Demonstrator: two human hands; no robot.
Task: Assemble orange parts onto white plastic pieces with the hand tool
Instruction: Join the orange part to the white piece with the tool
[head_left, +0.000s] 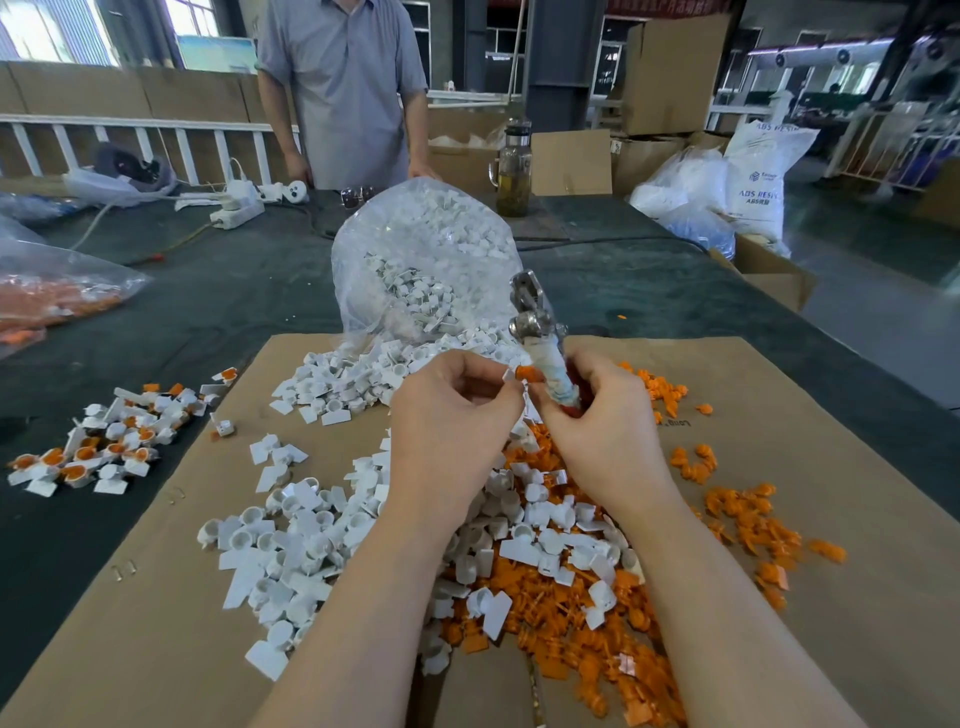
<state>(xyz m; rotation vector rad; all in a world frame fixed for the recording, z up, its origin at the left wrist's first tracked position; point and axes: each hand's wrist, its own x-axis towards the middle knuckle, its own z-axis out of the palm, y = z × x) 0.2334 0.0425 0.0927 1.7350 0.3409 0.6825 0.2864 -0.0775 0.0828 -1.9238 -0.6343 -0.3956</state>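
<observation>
A white sack (759, 176) far right of the clear bag (421, 249) reads "ABS RESIN". Just in front of that bag, above the cardboard sheet (831, 467) on the counter (234, 291), the left hand (452, 415) pinches a small white plastic piece (510, 375) against an orange part (529, 372). The right hand (602, 415) curls around the wrapped handle of the hand tool (540, 343), metal head pointing up. Loose white and orange pieces lie beneath both hands.

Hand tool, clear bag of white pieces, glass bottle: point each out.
hand tool (527, 306): head view, on its metal head.
clear bag of white pieces (415, 249): head view, bag's middle.
glass bottle (514, 171): head view, its body.
</observation>
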